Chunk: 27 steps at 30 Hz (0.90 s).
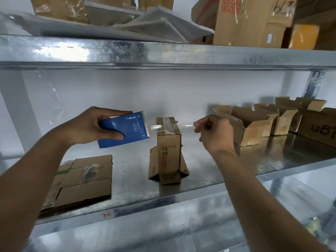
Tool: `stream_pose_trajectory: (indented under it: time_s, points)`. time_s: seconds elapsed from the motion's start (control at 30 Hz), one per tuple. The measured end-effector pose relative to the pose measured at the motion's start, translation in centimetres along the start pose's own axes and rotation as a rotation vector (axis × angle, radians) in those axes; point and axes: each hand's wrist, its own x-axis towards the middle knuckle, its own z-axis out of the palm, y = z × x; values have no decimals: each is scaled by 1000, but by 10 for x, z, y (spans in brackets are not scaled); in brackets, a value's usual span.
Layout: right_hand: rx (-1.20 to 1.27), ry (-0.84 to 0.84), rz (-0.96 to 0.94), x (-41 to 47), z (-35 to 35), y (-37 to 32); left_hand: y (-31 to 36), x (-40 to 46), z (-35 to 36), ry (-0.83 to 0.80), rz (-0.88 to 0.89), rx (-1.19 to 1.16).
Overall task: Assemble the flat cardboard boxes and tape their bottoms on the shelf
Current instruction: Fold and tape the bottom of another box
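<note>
Left hand (91,127) gripped tape dispenser (125,129); right hand (214,133) pinched tape (163,127) taut over upturned box (168,142), ready to seal bottom.

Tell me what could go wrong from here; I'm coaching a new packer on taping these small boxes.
The clear tape spans from the blue tape dispenser in the left hand over the upended box toward the right hand; it may wrinkle or stick to itself. The box stands on splayed flaps with no hand steadying it, so a pull could tip it.
</note>
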Motion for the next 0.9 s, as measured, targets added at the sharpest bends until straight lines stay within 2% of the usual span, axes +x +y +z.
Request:
stream_pose_trajectory:
  time_s: [0.17,0.37,0.67,0.9]
  points:
    - [32,-108,104,6,5,8,-12,2,1,-58,-75,-19]
    - [-5,-164,107,15,16,20,-28,8,4,-78,-95,-55]
    - [188,-305,187,24,26,48,-49,22,3,-83,-99,-34]
    - [304,-353,134,26,44,69,-66,32,14,-69,-94,-25]
